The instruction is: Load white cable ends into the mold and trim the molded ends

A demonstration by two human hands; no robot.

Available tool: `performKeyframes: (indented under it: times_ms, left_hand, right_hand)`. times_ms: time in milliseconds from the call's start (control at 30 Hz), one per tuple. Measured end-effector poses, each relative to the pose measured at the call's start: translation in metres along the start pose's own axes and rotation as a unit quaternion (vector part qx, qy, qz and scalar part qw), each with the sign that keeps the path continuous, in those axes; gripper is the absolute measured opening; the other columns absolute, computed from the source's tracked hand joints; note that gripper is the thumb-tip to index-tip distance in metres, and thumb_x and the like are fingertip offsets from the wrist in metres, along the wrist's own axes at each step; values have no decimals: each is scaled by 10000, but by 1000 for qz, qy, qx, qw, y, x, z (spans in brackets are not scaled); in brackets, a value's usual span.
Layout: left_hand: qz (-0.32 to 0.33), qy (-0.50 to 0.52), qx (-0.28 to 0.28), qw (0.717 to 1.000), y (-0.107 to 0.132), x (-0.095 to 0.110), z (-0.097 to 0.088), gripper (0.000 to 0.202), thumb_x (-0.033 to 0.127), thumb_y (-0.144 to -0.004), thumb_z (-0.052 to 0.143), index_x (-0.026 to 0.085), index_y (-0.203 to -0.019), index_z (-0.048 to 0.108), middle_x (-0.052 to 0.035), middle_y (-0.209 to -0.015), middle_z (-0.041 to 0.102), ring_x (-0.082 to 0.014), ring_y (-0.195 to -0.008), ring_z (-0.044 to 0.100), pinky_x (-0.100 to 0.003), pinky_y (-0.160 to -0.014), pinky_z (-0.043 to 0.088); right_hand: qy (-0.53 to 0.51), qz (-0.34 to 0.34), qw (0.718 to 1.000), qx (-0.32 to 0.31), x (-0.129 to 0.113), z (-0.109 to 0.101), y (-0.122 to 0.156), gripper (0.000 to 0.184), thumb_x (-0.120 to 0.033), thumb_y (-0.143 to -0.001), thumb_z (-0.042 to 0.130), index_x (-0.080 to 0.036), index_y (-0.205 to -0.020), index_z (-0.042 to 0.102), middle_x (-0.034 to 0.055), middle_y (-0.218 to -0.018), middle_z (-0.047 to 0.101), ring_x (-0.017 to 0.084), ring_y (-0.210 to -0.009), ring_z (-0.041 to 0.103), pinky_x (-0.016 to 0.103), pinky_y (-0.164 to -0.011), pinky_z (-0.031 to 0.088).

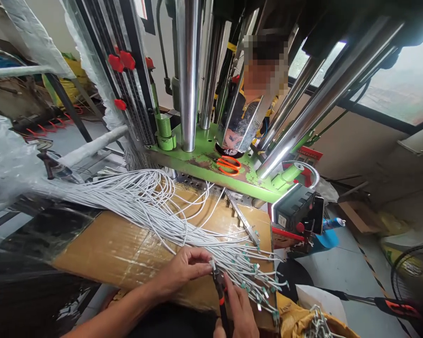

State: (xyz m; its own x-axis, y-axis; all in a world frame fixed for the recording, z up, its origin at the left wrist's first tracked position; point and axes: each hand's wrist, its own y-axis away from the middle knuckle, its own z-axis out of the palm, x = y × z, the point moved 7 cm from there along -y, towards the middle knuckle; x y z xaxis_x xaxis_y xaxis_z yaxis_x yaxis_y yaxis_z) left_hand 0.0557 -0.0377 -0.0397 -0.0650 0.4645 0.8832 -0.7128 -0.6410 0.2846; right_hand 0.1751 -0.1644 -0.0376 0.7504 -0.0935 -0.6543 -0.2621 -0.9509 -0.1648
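My left hand (188, 267) pinches a small pale connector (212, 264) at a cable end between thumb and index finger. My right hand (240, 307) is wrapped around hand cutters (221, 300) with black-and-red handles, their jaws up against that connector. Beyond both hands, a thick bundle of white cables (137, 199) runs across a cardboard sheet (98, 244) coming from the left. Its loose ends fan out to the right, many tipped with small green and white connectors (245, 284). A metal bar with notches (241, 216) lies on the cardboard behind the cable ends.
A green machine base (197, 166) with tall steel columns (188, 75) stands ahead, carrying orange-handled scissors (229, 165). Behind it is another person (245, 117). On the right are a dark control box (292, 206) and a yellow sack of metal-looking pieces (292, 319).
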Motion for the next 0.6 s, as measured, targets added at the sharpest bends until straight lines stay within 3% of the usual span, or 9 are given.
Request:
performKeyframes:
  times_ms: [100, 233, 333, 433, 500, 600]
  left_hand:
    - [11, -8, -9, 1000, 7, 4, -2, 257, 382, -751, 714, 127, -788, 700, -26, -768, 646, -147, -755, 530, -244, -745, 390]
    - [14, -16, 24, 999, 14, -1, -11, 268, 397, -741, 715, 134, -786, 698, -19, -737, 638, -146, -722, 525, -239, -701, 391]
    - [-5, -21, 28, 999, 17, -10, -17, 277, 401, -716, 741, 134, -778, 708, -7, -700, 623, -122, -666, 493, -218, -640, 363]
    - [-24, -10, 46, 999, 18, -16, -22, 279, 400, -687, 766, 137, -771, 728, -3, -674, 629, -103, -620, 467, -204, -590, 335]
    - [-25, 3, 59, 998, 18, -15, -23, 271, 393, -671, 778, 140, -762, 742, -11, -674, 648, -108, -623, 485, -206, -599, 349]
    - [-8, 0, 31, 999, 17, -7, -18, 254, 382, -692, 766, 144, -782, 765, -46, -739, 689, -149, -699, 554, -233, -673, 401]
  right_hand:
    - [22, -24, 999, 1, -8, -2, 0, 799, -78, -607, 523, -297, -1371, 446, 72, -1051, 650, 286, -885, 665, 374, -752, 563]
    - [6, -46, 999, 25, -14, -2, 1, 435, -183, -774, 545, -248, -1203, 574, 83, -909, 682, 247, -777, 679, 322, -669, 560]
    - [-45, -39, 998, 1, -12, 6, 1, 239, -244, -816, 530, -244, -1033, 629, 54, -798, 683, 210, -686, 675, 270, -604, 547]
    - [-72, -36, 996, -23, -9, 10, 1, 322, -247, -769, 548, -260, -1081, 626, 40, -850, 682, 206, -745, 673, 261, -653, 549]
    - [-67, -37, 997, -28, -8, 9, 1, 514, -203, -719, 527, -274, -1226, 568, 47, -956, 665, 218, -833, 663, 277, -711, 552]
    - [-36, -35, 998, -27, -7, 7, 1, 766, -141, -639, 496, -288, -1388, 425, 60, -1063, 629, 245, -918, 639, 325, -778, 550]
